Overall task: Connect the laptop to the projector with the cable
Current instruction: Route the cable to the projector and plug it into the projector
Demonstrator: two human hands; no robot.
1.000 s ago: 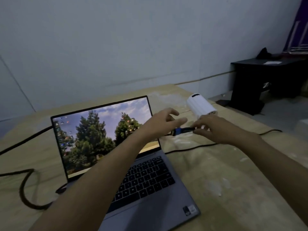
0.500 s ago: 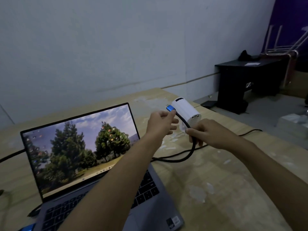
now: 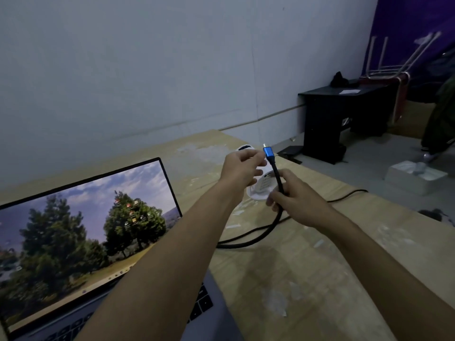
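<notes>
Right hand [image 3: 299, 201] clenched around black cable [image 3: 277, 175], blue plug [image 3: 268, 153] pointing upward (unconnected), left hand [image 3: 242, 168] grasping white projector [image 3: 261, 187] just behind, open laptop [image 3: 81, 225] lit at left, all on wooden table [image 3: 307, 279].

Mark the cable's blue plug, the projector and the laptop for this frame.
blue plug [image 3: 268, 153], head view, on the plug's blue shell.
projector [image 3: 261, 185], head view, on its white rear face between the hands.
laptop [image 3: 81, 217], head view, on the lit screen.
</notes>
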